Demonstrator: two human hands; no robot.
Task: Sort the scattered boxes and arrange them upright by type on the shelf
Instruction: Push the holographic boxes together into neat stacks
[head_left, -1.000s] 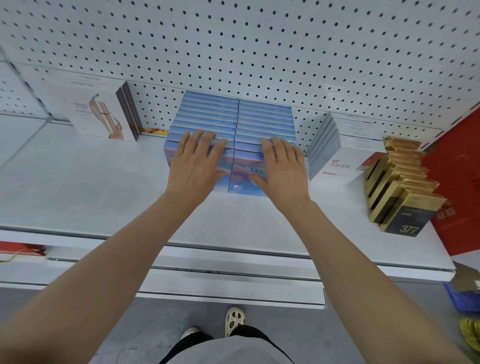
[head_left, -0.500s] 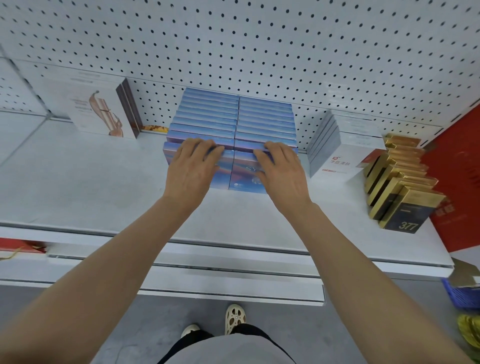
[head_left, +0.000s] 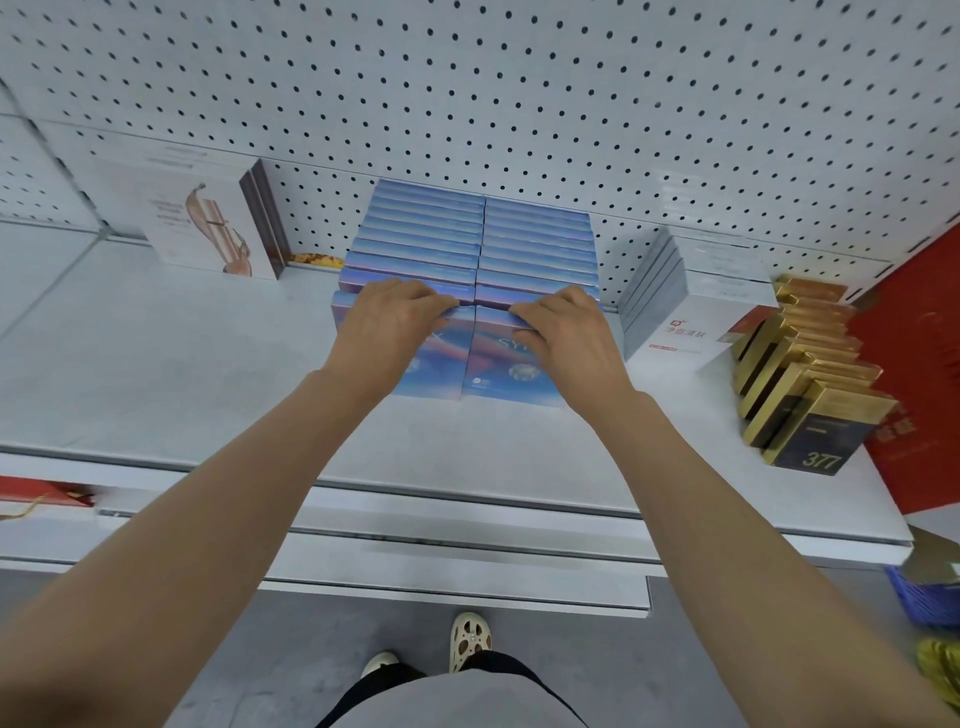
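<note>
Two side-by-side rows of upright blue boxes (head_left: 426, 228) stand at the middle of the white shelf (head_left: 156, 364), reaching back to the pegboard. My left hand (head_left: 387, 322) lies on the front box of the left row (head_left: 441, 364), its fingers curled over that box's top edge. In the same way my right hand (head_left: 563, 332) hooks its fingertips over the top of the right row's front box (head_left: 493, 369). The two hands nearly touch at the seam between the rows.
White boxes with a figure print (head_left: 208, 223) stand at the back left. A tilted row of white boxes (head_left: 696, 312) and a row of gold-and-black boxes (head_left: 810, 384) fill the right end. A red panel (head_left: 924, 364) and a blue basket (head_left: 930, 597) lie further right.
Both hands have slid back toward me from flat over the box tops, and their fingers have curled onto the top edges of the two front boxes.
</note>
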